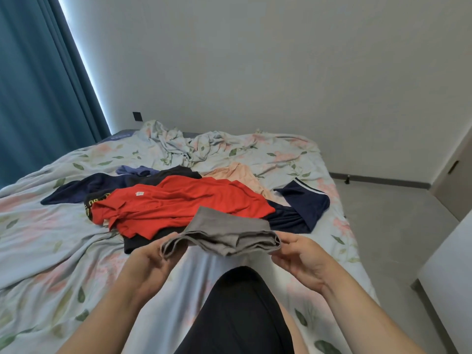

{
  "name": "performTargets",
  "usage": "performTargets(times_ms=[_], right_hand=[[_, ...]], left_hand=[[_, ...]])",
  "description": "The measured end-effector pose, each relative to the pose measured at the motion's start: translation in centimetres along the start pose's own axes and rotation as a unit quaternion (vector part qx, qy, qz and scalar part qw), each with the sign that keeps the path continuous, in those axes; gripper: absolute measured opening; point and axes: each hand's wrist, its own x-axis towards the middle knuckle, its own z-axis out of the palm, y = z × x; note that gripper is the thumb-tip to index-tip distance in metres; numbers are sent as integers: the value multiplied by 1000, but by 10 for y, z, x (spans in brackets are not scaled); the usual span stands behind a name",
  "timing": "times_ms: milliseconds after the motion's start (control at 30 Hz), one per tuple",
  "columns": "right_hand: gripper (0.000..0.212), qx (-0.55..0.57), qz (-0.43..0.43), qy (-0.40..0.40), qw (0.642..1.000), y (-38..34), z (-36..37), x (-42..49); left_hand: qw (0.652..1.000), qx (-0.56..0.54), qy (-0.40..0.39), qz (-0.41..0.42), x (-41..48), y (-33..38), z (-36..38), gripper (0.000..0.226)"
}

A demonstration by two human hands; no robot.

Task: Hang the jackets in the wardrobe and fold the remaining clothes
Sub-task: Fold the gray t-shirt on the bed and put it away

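I see the left hand (153, 256) and the right hand (298, 259) each pinching an end of the folded grey garment (224, 236), fingers clamped on the cloth, holding it just above the bed (51, 238). Beyond it lies the red shirt (178, 203) on top of dark clothes, with navy shorts (304, 203) to its right.

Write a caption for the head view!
Both hands hold a folded grey garment above a bed strewn with clothes.
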Motion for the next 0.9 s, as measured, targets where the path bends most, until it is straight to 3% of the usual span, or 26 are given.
performTargets(times_ms=[100,233,333,467,567,733,900], right_hand=[[22,-93,-58,25,994,3,-3,-7],[19,-159,-97,134,973,12,-10,-1],[18,-186,-115,155,963,20,-19,6],[21,-172,-58,137,974,40,-36,23],[26,-179,-11,182,967,58,-44,44],[24,-282,-24,276,919,63,-51,100],[27,-343,5,333,878,67,-67,160]], left_hand=[[970,225,-40,86,-4,-6,1,43],[891,402,128,167,-1,-25,-1,50],[831,496,154,200,11,-29,-8,51],[812,537,131,189,35,-31,-20,31],[788,578,140,161,60,-38,-29,12],[760,606,190,142,119,-47,-35,17],[693,673,219,139,181,-48,-42,51]])
